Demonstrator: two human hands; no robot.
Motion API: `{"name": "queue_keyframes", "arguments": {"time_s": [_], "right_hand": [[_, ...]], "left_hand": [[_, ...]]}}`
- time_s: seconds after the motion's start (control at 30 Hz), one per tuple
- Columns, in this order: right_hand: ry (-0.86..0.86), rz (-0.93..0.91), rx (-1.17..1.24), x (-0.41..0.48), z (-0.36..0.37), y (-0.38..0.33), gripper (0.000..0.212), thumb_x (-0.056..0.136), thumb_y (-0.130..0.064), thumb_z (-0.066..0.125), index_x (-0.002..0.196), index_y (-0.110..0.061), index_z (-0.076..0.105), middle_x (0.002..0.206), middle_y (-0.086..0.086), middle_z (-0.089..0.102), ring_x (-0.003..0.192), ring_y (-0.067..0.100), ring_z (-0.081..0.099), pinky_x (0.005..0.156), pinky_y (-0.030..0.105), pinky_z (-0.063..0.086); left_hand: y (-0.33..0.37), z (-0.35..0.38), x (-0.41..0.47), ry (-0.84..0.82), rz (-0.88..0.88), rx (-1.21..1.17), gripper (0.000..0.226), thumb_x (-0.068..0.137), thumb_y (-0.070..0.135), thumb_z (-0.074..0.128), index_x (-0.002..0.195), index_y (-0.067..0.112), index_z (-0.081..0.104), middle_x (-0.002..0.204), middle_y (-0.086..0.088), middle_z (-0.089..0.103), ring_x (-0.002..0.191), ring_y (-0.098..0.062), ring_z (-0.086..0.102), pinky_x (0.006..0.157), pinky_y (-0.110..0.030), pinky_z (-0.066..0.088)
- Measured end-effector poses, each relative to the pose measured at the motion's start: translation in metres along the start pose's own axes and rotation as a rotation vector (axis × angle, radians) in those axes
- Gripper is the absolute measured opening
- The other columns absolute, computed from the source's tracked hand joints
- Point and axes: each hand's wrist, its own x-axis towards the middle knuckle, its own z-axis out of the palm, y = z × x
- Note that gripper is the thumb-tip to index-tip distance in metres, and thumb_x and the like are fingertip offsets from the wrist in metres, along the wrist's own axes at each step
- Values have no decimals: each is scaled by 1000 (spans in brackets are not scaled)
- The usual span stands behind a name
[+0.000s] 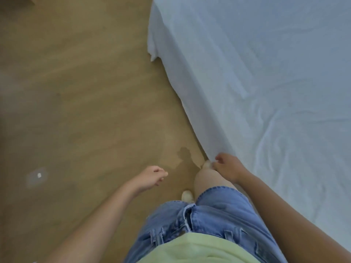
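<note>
Fingers (217, 164) of the right hand (227, 168) curl at the near hanging edge of the wide white fabric bed sheet (266, 82), which is spread over the bed on the right. Whether they pinch it cannot be told. The cloth looks soft, light and limp, best gathered at that hem. The left hand (152, 176) hangs loosely curled and empty.

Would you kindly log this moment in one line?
left hand: free, over floor; right hand: at bed sheet edge, grip unclear

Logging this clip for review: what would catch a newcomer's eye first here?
The white bed sheet fills the right side, wrinkled toward the near end. The right hand is at its hanging edge, though a grip is unclear. The left hand hangs loosely curled over the wooden floor.
</note>
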Motion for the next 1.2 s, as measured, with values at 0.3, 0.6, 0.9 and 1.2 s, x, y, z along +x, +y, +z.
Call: {"name": "queue_keyframes", "arguments": {"time_s": [0.3,0.6,0.9,1.2], "right_hand": [[-173,-191,-219,161,-77,-165,22,91,-23,51,101,-4,57,90,9,61,87,27,57,71,32,41],[-374,-438,-679,303,-146,-386,22,95,-21,43,82,-8,54,85,7,57,75,17,50,64,27,38],[-415,-537,-779,409,-136,-601,28,93,-19,47,66,-15,40,70,-1,43,77,21,45,68,27,33],[-308,-459,-633,500,-147,-793,25,93,-20,50,113,-8,56,101,6,57,88,18,51,73,26,36]], "left_hand": [[22,-132,61,248,-256,-507,21,98,24,46,114,12,51,97,-7,59,73,-14,53,60,-24,34],[92,-274,107,396,-221,-648,22,93,27,51,106,12,63,107,-5,63,98,-20,59,72,-25,40],[89,-466,179,515,-167,-811,33,85,3,49,56,18,41,59,-4,39,56,-8,38,57,-27,27],[88,-730,225,419,-89,-607,22,93,24,48,74,13,47,77,-10,45,66,-18,39,58,-28,28]]}}
